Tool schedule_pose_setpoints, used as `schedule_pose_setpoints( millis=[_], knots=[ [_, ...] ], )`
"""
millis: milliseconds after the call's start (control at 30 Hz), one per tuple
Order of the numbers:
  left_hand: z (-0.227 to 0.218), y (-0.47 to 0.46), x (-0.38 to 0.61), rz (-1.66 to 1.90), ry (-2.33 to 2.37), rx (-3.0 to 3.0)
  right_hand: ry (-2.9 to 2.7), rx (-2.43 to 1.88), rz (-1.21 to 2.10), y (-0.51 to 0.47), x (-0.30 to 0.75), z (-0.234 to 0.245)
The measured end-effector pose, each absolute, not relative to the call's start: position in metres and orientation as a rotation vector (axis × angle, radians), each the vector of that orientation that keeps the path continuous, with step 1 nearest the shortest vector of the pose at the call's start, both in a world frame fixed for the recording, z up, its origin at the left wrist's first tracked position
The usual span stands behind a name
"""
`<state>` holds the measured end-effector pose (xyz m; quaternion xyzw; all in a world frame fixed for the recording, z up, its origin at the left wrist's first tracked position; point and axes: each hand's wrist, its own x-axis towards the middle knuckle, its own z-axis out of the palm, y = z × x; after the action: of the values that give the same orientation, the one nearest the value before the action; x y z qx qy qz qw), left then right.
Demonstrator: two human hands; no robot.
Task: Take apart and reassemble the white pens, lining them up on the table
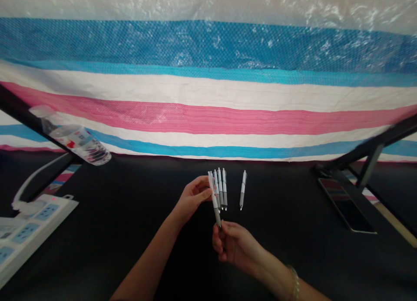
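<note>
Our left hand point(192, 199) and right hand point(235, 244) share a narrow grip on a retractable pen point(215, 201), its long axis tilted slightly off vertical, lower end toward us. Just beyond that pen stand a cluster of pens point(220, 188) and, a little apart, a lone pen point(243, 190). Open black bench point(137, 231) spreads either side, up to a striped tarp point(208, 118) along the far edge.
</note>
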<state>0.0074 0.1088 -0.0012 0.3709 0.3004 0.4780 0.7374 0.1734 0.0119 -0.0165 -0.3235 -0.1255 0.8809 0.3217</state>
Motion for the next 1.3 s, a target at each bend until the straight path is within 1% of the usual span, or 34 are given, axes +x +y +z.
schedule_pose_setpoints(
  millis=[300,533,1300],
  knots=[
    [0.0022,0.1083,0.0101,1.07,0.771,0.792,-0.443,-0.866,2.313,0.0129,0.1745,-0.0149],
    [0.005,0.1107,0.008,1.141,0.879,0.815,-0.561,-0.849,2.406,0.0111,0.1735,-0.0121],
    [-0.0032,0.1131,0.0058,1.191,0.9,0.827,-0.754,-0.908,2.406,0.0054,0.1696,-0.0128]
  ],
)
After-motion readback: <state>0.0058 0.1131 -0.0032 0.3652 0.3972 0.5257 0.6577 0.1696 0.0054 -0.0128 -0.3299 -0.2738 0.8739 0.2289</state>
